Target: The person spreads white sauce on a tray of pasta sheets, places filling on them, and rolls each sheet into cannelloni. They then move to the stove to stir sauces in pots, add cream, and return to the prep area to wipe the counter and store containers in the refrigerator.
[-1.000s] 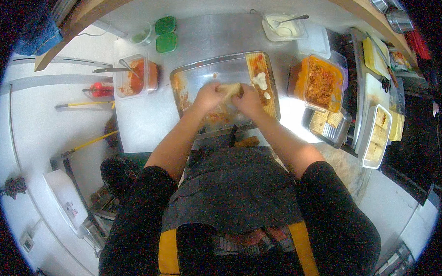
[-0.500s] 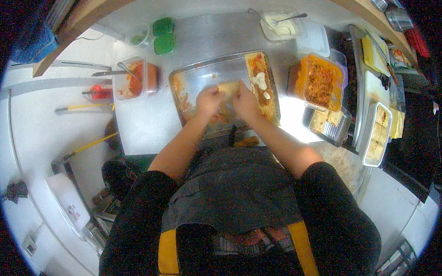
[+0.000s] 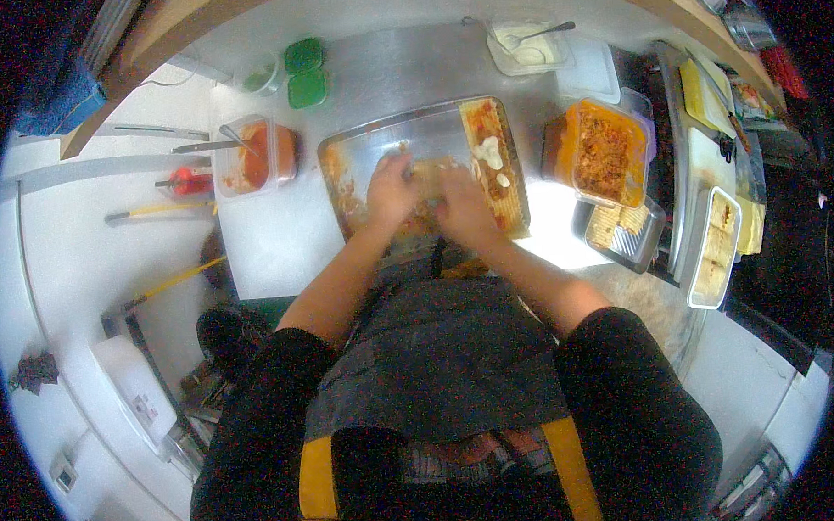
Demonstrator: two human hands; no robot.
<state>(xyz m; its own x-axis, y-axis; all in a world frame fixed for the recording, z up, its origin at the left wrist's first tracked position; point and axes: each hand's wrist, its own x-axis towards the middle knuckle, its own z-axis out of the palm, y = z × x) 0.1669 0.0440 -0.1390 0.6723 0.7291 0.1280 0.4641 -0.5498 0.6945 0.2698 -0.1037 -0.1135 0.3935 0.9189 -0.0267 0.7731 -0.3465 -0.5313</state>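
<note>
Over a metal baking tray (image 3: 375, 124) my left hand (image 3: 393, 192) and my right hand (image 3: 465, 208) come close together. Both sets of fingers close round a pale yellow lasagna sheet (image 3: 426, 177), which is blurred and partly hidden by them. Its exact fold or roll I cannot make out. Along the tray's right side, beside my right hand, lies a ridged lasagna sheet (image 3: 511, 197) topped with red-brown sauce and dollops of white cream (image 3: 489, 154). Orange sauce smears mark the tray's left side and floor.
Left of the tray stands a tub of red sauce (image 3: 268, 155) with utensils. Green-lidded containers (image 3: 307, 88) and a tub of white cream (image 3: 531, 53) sit behind. To the right are a tub of meat sauce (image 3: 606, 153), a small metal pan (image 3: 629, 239) and a white dish (image 3: 713, 250).
My left hand has turned and moved up slightly over the lasagna sheet. My right fingers now reach further across it, covering more of it.
</note>
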